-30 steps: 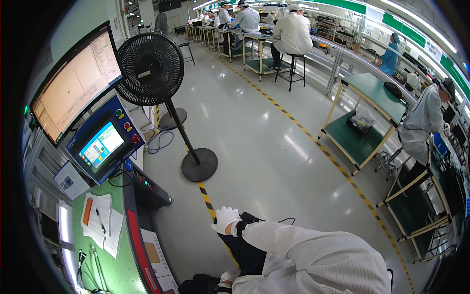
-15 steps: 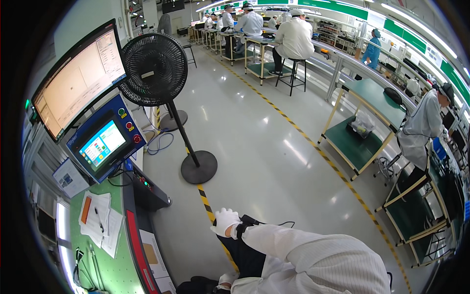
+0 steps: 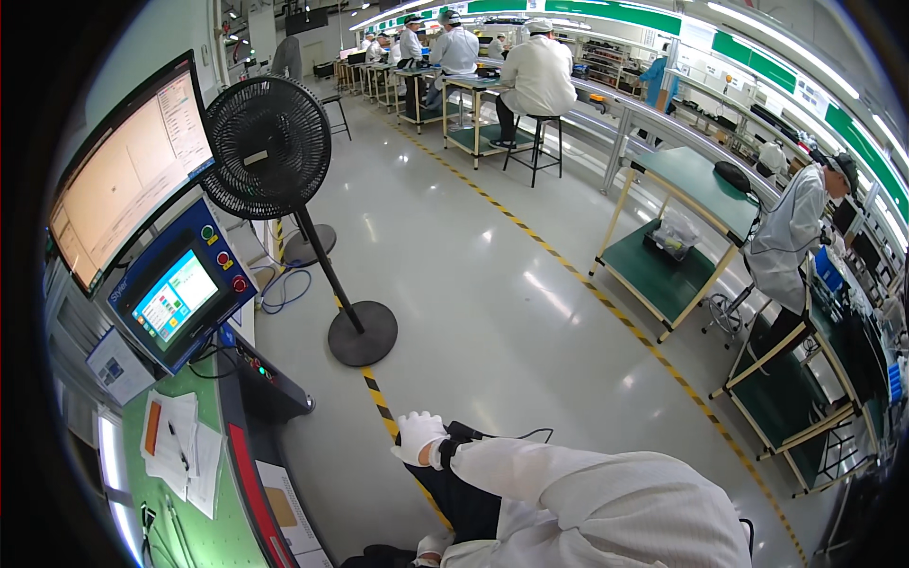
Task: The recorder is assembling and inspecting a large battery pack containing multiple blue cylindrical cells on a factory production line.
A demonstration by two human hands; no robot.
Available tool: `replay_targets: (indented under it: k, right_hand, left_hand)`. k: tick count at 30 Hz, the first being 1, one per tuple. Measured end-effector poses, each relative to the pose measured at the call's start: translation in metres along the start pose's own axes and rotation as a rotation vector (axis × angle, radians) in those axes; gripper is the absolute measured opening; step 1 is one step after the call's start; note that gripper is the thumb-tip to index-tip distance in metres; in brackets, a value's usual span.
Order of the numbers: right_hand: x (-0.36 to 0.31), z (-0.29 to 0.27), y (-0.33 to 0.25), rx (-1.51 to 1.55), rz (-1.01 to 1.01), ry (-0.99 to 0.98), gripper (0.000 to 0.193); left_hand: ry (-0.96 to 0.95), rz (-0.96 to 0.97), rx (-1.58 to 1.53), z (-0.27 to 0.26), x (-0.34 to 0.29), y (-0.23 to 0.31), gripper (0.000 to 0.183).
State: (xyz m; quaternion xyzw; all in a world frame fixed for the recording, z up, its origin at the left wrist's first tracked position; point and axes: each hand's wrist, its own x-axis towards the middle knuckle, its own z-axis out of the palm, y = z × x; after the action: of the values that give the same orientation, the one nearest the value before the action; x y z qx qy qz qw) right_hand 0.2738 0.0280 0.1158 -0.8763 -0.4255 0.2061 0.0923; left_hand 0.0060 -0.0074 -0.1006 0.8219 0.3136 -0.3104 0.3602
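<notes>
My right hand [image 3: 419, 435], in a white glove with a black strap at the wrist, lies on the knee of my dark trousers [image 3: 464, 497]. Its fingers are slightly bent and apart, with nothing in them. A thin black cord [image 3: 530, 436] runs off from near that wrist. My left hand [image 3: 436, 542], also gloved in white, shows only in part near the lower edge by my lap; its fingers are hidden. Left of my knees is a green worktop [image 3: 210, 497] with papers [image 3: 194, 450], a pen and an orange strip on them.
A black pedestal fan [image 3: 363, 333] stands beyond my knees. Beside it are a monitor [image 3: 133, 161] and a control panel [image 3: 175, 293] with buttons. Yellow-black tape [image 3: 606, 303] marks the floor. Green-topped carts [image 3: 696, 194] and several people at benches are to the right and far back.
The whole view has shifted a little, so the scene sits farther left. My right hand stays on the knee. The far person in blue is now partly behind a post.
</notes>
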Motion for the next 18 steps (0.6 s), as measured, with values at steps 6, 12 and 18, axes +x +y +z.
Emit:
replay_targets:
  k: [6, 12, 18]
  right_hand:
    - [0.000, 0.001, -0.005, -0.009, -0.004, -0.013, 0.050]
    - [0.001, 0.000, 0.000, 0.016, 0.025, -0.045, 0.053]
    - [0.001, 0.003, -0.006, 0.000, 0.012, -0.006, 0.056]
  left_hand:
    - [0.019, -0.027, 0.011, 0.008, 0.005, -0.011, 0.048]
    - [0.064, -0.051, -0.024, 0.009, 0.002, -0.007, 0.052]
    - [0.053, -0.053, -0.009, 0.014, 0.009, -0.018, 0.054]
